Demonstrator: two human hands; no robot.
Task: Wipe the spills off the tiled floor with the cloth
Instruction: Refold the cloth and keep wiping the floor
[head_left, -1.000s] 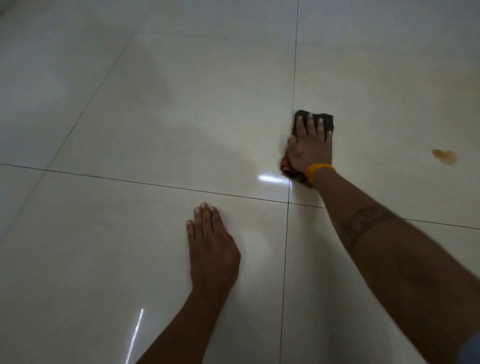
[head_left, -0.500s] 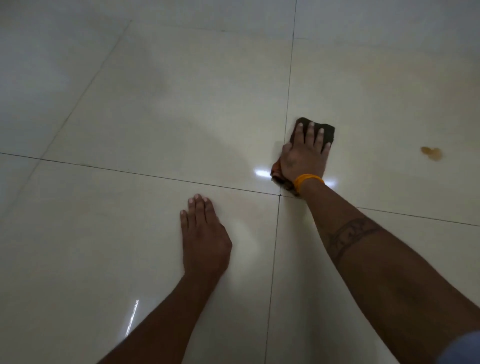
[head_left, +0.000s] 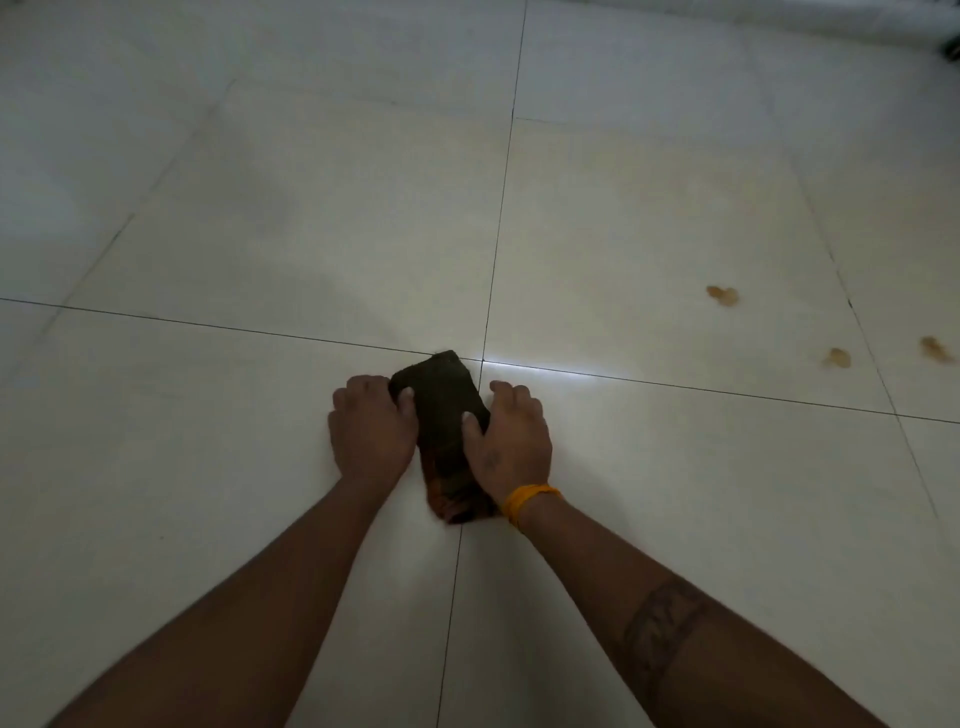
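Note:
A dark folded cloth (head_left: 441, 410) with an orange-red near end lies on the pale tiled floor (head_left: 260, 467), close to where four tiles meet. My left hand (head_left: 371, 428) grips its left edge and my right hand (head_left: 511, 439), with an orange band at the wrist, grips its right edge. Three brownish spills sit to the right: one spill (head_left: 723, 295) farther off, a second spill (head_left: 838, 357) nearer, and a third spill (head_left: 937, 349) at the frame's right edge.
Dark grout lines cross the glossy floor, with a bright light glare (head_left: 540, 371) just right of the cloth. A white wall base (head_left: 857, 15) runs along the top right corner.
My right hand has pulled the cloth back toward me, over the tile joint. My left hand has lifted off the floor and taken the cloth's left edge. More spills have come into view at right.

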